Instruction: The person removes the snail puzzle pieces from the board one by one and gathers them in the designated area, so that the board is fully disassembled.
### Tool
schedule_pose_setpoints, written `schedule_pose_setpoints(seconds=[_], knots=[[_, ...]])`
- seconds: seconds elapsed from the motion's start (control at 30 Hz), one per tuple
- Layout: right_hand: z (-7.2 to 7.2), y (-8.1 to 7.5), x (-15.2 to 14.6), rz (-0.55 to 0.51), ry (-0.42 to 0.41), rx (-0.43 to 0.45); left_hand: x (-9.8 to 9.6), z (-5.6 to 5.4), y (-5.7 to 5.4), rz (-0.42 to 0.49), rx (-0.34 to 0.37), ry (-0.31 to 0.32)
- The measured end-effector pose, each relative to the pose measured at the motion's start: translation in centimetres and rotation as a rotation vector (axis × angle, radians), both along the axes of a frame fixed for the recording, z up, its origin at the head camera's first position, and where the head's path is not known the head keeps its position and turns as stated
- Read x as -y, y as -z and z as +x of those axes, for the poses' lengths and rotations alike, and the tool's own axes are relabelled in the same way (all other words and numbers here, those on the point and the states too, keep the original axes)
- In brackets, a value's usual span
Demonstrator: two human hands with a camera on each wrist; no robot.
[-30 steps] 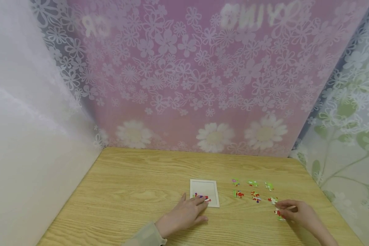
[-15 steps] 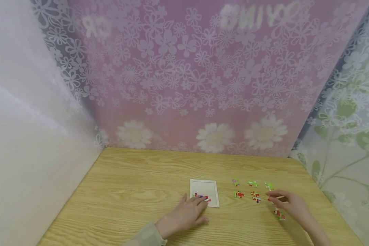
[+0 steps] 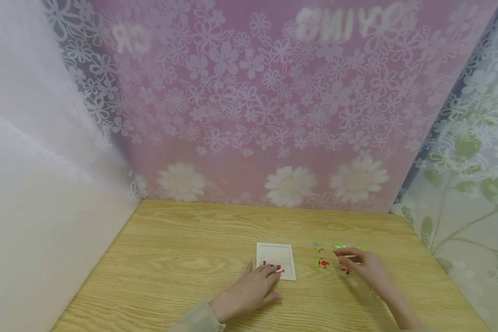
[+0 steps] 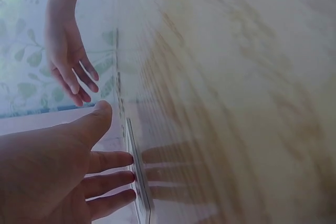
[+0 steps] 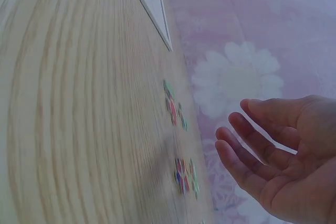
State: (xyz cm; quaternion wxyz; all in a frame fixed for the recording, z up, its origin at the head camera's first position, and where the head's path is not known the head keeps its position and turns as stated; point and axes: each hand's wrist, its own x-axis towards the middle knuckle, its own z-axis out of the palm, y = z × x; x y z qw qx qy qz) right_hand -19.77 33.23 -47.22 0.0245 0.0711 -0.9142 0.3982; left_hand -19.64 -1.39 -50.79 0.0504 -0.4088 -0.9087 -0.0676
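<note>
My left hand (image 3: pixel 249 288) rests its straight fingertips on a white-framed puzzle board (image 3: pixel 293 267). Inside the board's near edge lies a joined strip of red and purple puzzle pieces (image 3: pixel 271 265), partly under the fingers. Above the loose pieces on the right hovers my right hand (image 3: pixel 367 272). Its fingers are loosely curved, and the right wrist view shows nothing between them. Nearest to it is a red, white and blue puzzle piece (image 3: pixel 345 269), half hidden by the fingers. A green and red piece (image 3: pixel 322 263) lies left of that one.
A piece with a pink flower (image 3: pixel 317 246) and a green piece (image 3: pixel 339 246) lie in the back row. Farther right, pieces are mostly hidden behind the right hand and forearm. The wood-grain table (image 3: pixel 191 249) meets a flowered pink backdrop (image 3: pixel 232 175).
My right hand has moved left and slightly away from me, from the pieces at the far right to above the middle ones. My left hand stays on the board.
</note>
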Motion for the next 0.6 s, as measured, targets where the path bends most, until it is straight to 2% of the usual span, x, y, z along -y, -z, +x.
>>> schedule_pose_setpoints(seconds=[0.1,0.27,0.4,0.6], knots=[[-0.4,-0.1,1.2,-0.049,-0.003,0.038,0.0,-0.2,0.1,0.008,0.001,-0.001],[-0.8,0.1,3.0,-0.159,-0.063,0.059,0.5,-0.4,0.0,0.01,-0.004,-0.013],[-1.4,0.5,4.1,-0.205,-0.092,0.056,1.2,-0.7,0.0,0.007,0.013,-0.026],[-2.2,1.1,5.9,-0.305,-0.116,0.122,2.3,-1.0,0.3,0.004,0.042,-0.043]])
